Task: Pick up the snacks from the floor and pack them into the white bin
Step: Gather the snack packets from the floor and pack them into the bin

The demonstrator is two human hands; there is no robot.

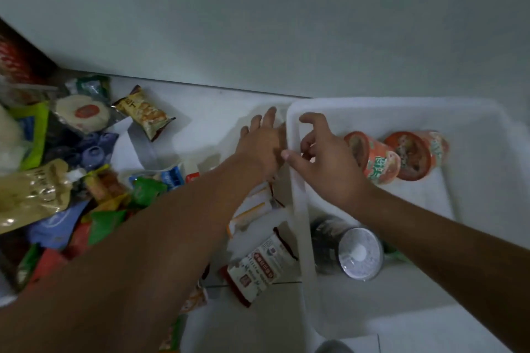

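The white bin (298, 209) stands on the floor at the right. Inside it lie two orange cup snacks (381, 163) on their sides and a dark can with a silver lid (355, 252). My right hand (327, 157) hovers over the bin's left rim with fingers loosely curled, holding nothing. My left hand (262, 140) reaches just outside that rim, fingers extended over the floor, above a white-and-orange packet (252, 206). A white-and-red packet (258, 266) lies nearer me beside the bin. A heap of snack packets (71, 175) covers the floor at the left.
A pale wall (286, 23) runs along the back, close behind the bin and the heap. A yellow biscuit packet (146, 114) and a round white cake pack (83, 116) lie at the heap's far side. Bare floor (212, 114) shows between the heap and the bin.
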